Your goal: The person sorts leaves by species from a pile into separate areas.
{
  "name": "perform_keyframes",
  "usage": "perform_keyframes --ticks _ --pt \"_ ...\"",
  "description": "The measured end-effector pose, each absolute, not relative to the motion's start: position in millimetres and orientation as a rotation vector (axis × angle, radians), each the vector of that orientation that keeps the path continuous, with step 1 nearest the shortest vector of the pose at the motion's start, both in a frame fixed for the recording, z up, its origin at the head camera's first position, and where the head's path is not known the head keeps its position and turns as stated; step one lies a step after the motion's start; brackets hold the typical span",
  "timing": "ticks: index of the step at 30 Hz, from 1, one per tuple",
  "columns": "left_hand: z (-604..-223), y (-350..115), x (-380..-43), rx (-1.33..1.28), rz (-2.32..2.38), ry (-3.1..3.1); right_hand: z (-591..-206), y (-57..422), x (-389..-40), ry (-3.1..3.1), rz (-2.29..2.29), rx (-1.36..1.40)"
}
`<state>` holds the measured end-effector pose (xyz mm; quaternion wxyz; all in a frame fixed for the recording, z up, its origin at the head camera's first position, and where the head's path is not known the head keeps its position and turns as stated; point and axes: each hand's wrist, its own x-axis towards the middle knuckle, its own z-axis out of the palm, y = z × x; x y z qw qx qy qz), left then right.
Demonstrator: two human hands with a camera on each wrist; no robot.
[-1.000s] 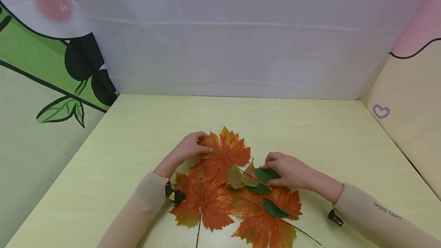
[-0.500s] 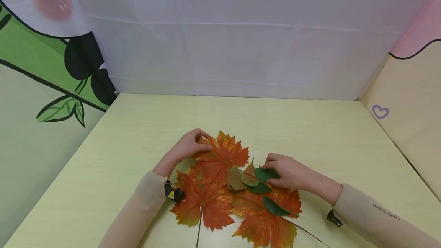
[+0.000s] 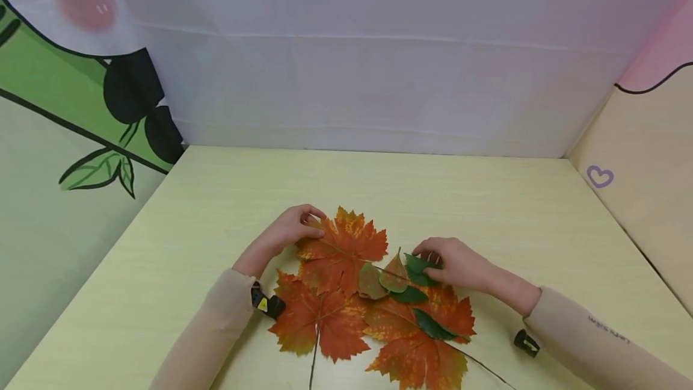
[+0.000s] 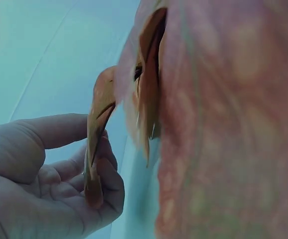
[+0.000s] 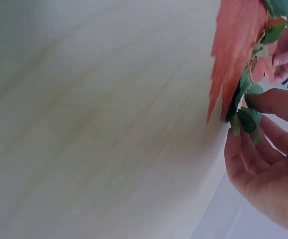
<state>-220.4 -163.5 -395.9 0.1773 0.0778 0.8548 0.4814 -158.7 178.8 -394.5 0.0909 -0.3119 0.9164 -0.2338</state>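
At a pale table [image 3: 243, 179], a person's left hand [image 3: 295, 225] pinches the edge of an upper orange leaf [image 3: 346, 245] between thumb and bent fingers, just above a lower-left orange leaf [image 3: 314, 330]. Two small yellow-green leaves [image 3: 372, 282] lie mid-cluster, near a lower-right orange leaf [image 3: 422, 360]. At right, the right hand [image 3: 460, 262], fingers curled, pinches a dark green leaf [image 3: 415, 268].

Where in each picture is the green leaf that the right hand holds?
Head: below and right of centre, the green leaf in the right hand.
Left wrist: not visible.
Right wrist: right side, mid-height, at the fingers.
Shared landmark: left hand, in all three.
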Motion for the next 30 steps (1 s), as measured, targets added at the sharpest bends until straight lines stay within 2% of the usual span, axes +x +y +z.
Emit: perform_keyframes --ticks 10,13,21,30 --pt "-401 -164 -222 0.245 1.367 2.413 -399 203 -180 2.263 -1.415 -0.378" --pt "-401 -164 -222 0.25 1.37 2.409 -399 206 -183 2.269 -1.47 -0.296" --pt "-400 -164 -222 0.258 1.369 2.412 -399 199 -180 2.856 -0.83 -0.614" --pt "-400 -164 -221 0.25 1.371 2.407 -393 193 -175 2.939 -0.673 -0.678"
